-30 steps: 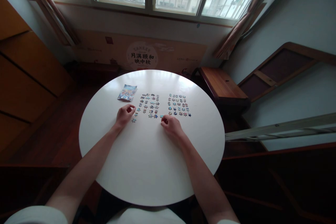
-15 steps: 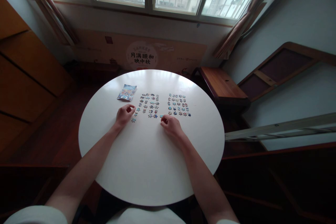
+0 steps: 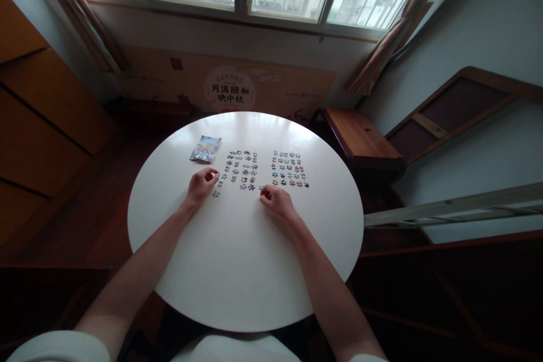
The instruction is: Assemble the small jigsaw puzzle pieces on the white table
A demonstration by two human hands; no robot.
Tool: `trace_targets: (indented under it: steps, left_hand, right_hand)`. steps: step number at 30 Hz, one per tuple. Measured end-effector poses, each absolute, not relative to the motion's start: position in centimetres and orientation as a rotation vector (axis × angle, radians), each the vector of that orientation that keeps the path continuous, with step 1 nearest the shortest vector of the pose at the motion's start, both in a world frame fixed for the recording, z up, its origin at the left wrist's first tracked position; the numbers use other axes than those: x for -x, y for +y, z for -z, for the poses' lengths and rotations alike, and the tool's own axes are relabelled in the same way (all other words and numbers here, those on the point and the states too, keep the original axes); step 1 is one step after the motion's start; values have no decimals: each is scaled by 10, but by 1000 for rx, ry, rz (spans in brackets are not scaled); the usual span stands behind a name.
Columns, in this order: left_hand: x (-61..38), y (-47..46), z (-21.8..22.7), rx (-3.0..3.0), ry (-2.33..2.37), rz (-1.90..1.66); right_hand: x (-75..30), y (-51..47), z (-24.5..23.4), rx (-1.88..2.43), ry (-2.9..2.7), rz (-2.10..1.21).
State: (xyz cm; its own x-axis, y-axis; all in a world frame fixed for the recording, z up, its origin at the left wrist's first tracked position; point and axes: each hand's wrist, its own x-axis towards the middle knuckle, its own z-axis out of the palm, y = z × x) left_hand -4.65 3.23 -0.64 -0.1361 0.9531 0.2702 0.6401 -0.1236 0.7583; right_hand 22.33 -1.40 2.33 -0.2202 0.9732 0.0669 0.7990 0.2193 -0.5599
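Many small jigsaw pieces lie on the round white table [image 3: 237,271], mostly loose and apart, in a left group [image 3: 245,167] and a right group [image 3: 288,168]. My left hand [image 3: 202,185] rests at the left group's edge, its fingers curled together; what they hold, if anything, is hidden. Just below its fingertips lies a single piece [image 3: 216,194]. Between the groups, along their near edge, my right hand [image 3: 275,201] has its fingers closed in a pinch at a blue-green jigsaw piece [image 3: 261,187]; the fingers partly hide the contact.
A colourful printed packet [image 3: 206,149] lies at the table's back left. Beyond the table are a low wooden bench [image 3: 360,134] on the right, a printed cardboard panel [image 3: 271,87] under the windows, and a wooden cabinet [image 3: 38,113] on the left.
The view has shifted very slightly. Both hands and the pieces look the same as before.
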Motion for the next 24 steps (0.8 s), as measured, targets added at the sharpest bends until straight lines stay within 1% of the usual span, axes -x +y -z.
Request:
trace_targets:
  steps: [24]
  left_hand:
    - [46, 32, 7, -1774, 1782, -1137]
  right_hand:
    - [-224, -14, -21, 1623, -2098, -584]
